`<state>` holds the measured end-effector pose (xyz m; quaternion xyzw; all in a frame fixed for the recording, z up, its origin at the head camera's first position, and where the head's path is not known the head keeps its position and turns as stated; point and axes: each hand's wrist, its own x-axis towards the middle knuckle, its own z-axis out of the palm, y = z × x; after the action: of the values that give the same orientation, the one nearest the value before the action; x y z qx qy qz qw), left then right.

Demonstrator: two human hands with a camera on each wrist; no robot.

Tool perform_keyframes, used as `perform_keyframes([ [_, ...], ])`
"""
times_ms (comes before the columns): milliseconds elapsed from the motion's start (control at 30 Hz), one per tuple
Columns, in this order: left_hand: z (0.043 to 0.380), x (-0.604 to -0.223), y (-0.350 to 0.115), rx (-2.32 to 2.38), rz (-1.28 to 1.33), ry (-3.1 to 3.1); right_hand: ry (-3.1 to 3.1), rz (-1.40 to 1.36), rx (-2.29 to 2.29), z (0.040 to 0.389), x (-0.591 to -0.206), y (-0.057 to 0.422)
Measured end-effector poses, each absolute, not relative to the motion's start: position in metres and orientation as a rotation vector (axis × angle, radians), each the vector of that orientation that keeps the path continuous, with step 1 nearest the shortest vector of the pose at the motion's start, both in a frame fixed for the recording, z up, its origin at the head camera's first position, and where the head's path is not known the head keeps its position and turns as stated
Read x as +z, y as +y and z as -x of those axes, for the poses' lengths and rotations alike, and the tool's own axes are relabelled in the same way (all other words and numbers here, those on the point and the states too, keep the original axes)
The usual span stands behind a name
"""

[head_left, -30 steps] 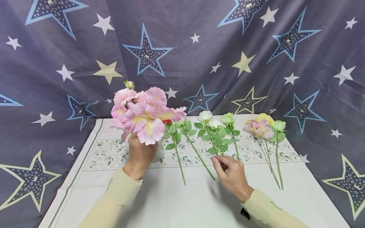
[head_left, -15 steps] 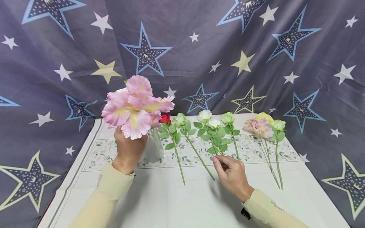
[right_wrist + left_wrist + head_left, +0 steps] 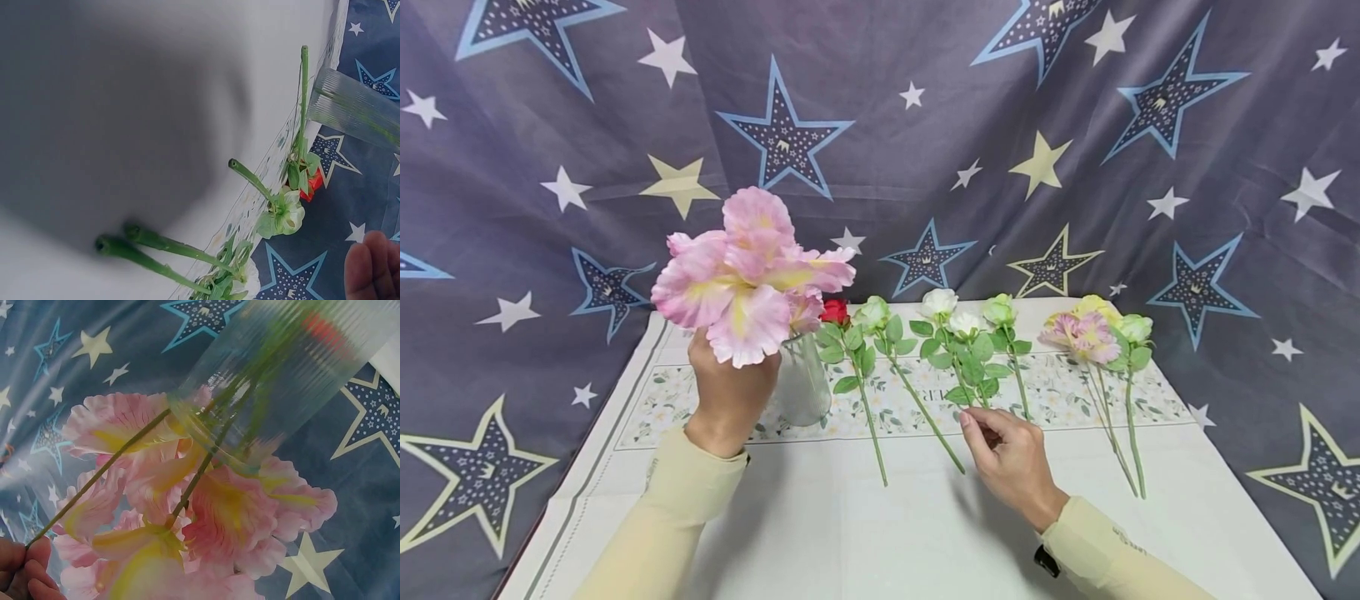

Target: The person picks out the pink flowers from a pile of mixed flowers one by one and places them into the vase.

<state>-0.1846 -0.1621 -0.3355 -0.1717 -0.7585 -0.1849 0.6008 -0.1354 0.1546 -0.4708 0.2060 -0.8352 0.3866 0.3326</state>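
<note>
My left hand is raised beside a ribbed glass vase, behind a big pink-and-yellow artificial flower. In the left wrist view its fingers pinch a thin stem that runs to the mouth of the vase. Other pink blooms and green stems show at and inside the glass. My right hand hovers with loosely bent fingers and holds nothing, near the stems of two white roses.
A red rose and a pale green rose lie right of the vase. Beyond the white roses is another green rose. Farther right lie a pink-yellow flower, a yellow bloom and a green rose. A star-patterned curtain hangs behind.
My left hand has moved left with the pink flower, baring more of the vase and the red rose. The right hand has stayed where it was.
</note>
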Motion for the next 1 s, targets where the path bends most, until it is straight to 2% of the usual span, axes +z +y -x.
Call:
perform_keyframes([
  [433, 0.195, -0.359, -0.163, -0.671, 0.515, -1.798, -2.191, -0.537, 1.008, 0.135, -0.472, 0.154],
  [1000, 0.209, -0.381, -0.168, -0.591, 0.443, -1.937, -2.202, -0.527, 1.011, 0.134, -0.469, 0.154],
])
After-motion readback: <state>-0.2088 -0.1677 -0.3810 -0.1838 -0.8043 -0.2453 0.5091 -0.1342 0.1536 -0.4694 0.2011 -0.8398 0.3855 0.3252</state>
